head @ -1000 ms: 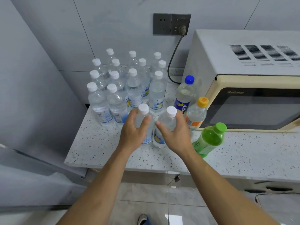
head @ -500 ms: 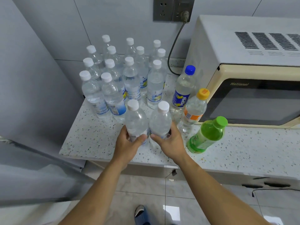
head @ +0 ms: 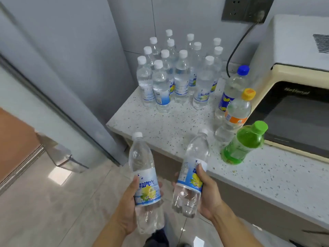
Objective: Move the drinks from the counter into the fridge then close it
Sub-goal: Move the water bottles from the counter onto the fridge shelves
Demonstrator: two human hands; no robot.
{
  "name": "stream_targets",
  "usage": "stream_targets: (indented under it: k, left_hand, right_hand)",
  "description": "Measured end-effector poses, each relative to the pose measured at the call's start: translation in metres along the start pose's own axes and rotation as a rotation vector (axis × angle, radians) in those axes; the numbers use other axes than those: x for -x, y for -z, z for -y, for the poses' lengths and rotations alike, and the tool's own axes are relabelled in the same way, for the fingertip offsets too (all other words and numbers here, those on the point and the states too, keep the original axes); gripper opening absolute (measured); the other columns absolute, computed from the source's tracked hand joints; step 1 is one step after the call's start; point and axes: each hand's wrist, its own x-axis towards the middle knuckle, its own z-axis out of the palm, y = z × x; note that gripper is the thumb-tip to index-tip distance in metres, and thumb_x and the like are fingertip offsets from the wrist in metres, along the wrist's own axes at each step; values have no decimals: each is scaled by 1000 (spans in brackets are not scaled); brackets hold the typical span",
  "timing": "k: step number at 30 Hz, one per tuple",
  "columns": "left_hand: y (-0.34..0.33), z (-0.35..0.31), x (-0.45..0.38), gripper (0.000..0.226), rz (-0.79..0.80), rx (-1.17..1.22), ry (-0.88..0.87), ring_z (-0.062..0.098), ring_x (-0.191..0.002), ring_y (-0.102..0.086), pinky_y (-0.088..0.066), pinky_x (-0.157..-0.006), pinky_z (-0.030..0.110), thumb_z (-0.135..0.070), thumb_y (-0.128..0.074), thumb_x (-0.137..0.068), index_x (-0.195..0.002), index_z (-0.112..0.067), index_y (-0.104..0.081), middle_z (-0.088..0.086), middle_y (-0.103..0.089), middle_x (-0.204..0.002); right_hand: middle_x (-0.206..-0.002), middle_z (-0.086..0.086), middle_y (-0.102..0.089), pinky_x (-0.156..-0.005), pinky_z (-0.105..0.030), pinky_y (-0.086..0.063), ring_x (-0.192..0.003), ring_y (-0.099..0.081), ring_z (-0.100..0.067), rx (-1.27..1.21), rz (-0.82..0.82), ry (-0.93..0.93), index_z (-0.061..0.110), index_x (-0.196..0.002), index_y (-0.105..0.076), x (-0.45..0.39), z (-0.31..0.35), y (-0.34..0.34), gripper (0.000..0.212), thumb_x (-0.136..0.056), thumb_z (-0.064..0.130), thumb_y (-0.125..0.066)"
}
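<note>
My left hand (head: 130, 202) grips a clear water bottle (head: 142, 163) with a white cap, held off the counter over the floor. My right hand (head: 207, 195) grips a second clear water bottle (head: 195, 157), tilted, just in front of the counter's edge. Several more white-capped water bottles (head: 179, 75) stand clustered at the back left of the speckled counter (head: 156, 125). A blue-capped bottle (head: 231, 86), an orange-capped bottle (head: 236, 111) and a green bottle (head: 243, 143) stand beside the microwave. The grey fridge (head: 58, 56) stands to the left with its door (head: 21, 107) open.
A cream microwave (head: 293, 90) fills the counter's right side, its cord (head: 233, 54) running to a wall socket (head: 247, 8). A clear door shelf (head: 60, 154) juts from the fridge door. Tiled floor (head: 53, 202) lies below, and my shoe shows at the bottom.
Both hands lifted their two bottles off the counter and drew them back toward me over the floor. The view swung left, bringing the open fridge door into sight.
</note>
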Motion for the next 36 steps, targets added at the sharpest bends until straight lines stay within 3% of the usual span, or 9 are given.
stream_targets:
  k: [2,5,9,12,15,19,22,29,36]
  left_hand:
    - [8,12,20,80,-36,-22,-11,37,-80,-74,-60,-60,40,-68,-85,-42,-94,-6,-80,24,-74,-98]
    - [26,27,52,89,-107,21,3,36,-78,-75,-60,-59,36,-75,-86,-20,-86,-15,-82,20,-76,-96]
    - [58,42,87,75,-274,148,-5,35,-75,-75,-59,-55,35,-66,-79,-49,-91,-4,-80,22,-75,-96]
    - [86,50,107,58,-374,239,-22,32,-74,-75,-58,-55,34,-59,-59,-66,-84,-8,-81,21,-75,-92]
    - [116,50,128,56,-469,286,-40,32,-78,-75,-58,-55,32,-58,-56,-72,-84,-10,-82,21,-76,-94]
    - [162,47,150,65,-619,325,-98,36,-88,-74,-60,-61,37,-58,-61,-72,-105,-5,-74,21,-75,-101]
    - [201,46,165,71,-709,323,-127,37,-89,-74,-60,-70,42,-60,-62,-69,-116,-8,-65,18,-75,-99]
    - [303,28,202,72,-769,328,-208,27,-80,-76,-59,-58,32,-63,-65,-61,-113,-14,-64,10,-77,-92]
    - [398,-6,219,75,-762,319,-244,22,-74,-76,-55,-52,21,-66,-65,-58,-110,-13,-64,8,-77,-88]
  right_hand:
    - [-105,-26,-71,-83,-48,-57,-90,-72,-38,41,21,-12,2,-113,-71,4,-11,-1,62,-69,46,-71]
    - [-104,-26,-73,-88,-50,-56,-93,-72,-37,160,109,-57,9,-98,-79,8,-34,-12,49,-71,47,-67]
    - [-99,-22,-75,-73,-37,-61,-86,-75,-32,355,216,-134,3,-103,-75,12,-69,-43,56,-70,48,-68]
    - [-101,-20,-75,-74,-35,-60,-86,-75,-30,492,309,-181,3,-116,-68,15,-96,-72,60,-74,46,-68]
    - [-104,-19,-75,-74,-35,-59,-90,-75,-31,586,385,-232,9,-112,-72,17,-125,-101,60,-70,52,-78]
    - [-103,-18,-76,-71,-33,-59,-89,-75,-31,680,448,-314,21,-97,-79,19,-165,-142,46,-66,54,-77]
    - [-99,-18,-76,-65,-29,-59,-85,-76,-29,752,472,-343,18,-93,-80,20,-199,-172,52,-58,57,-78]
    - [-103,-19,-75,-67,-32,-59,-88,-75,-31,819,487,-387,9,-111,-71,18,-280,-262,60,-67,49,-76]
    - [-109,-22,-73,-96,-51,-52,-98,-71,-37,854,535,-366,6,-121,-66,11,-345,-354,72,-65,50,-76]
